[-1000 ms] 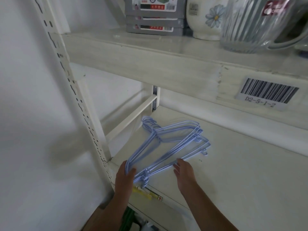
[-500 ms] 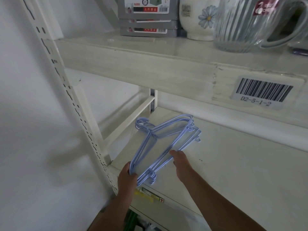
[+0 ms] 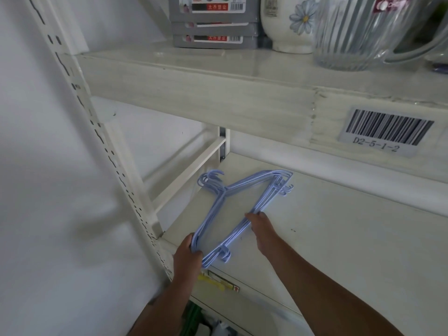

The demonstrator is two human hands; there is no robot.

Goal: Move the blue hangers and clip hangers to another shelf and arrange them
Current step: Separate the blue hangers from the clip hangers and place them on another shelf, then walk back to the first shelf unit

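A stack of several light-blue plastic hangers [image 3: 263, 196] lies on the white lower shelf [image 3: 339, 238] near its left end, hooks pointing to the back left. My left hand [image 3: 188, 258] grips the stack's near corner at the shelf's front edge. My right hand [image 3: 260, 226] holds the long bottom bars of the stack on the right side, fingers closed on them. No clip hangers are visible.
A slotted white upright [image 3: 101, 141] stands left of the hangers. The upper shelf [image 3: 218, 93] overhangs with grey boxes [image 3: 213, 20], a flowered mug [image 3: 288, 23] and a glass jug [image 3: 358, 32]. A barcode label [image 3: 385, 130] is on its front. Green items [image 3: 194, 321] show below.
The fanned-out hangers have been squeezed into a tighter, aligned stack. My right hand moved up along the bottom bars and my left hand kept the near corner.
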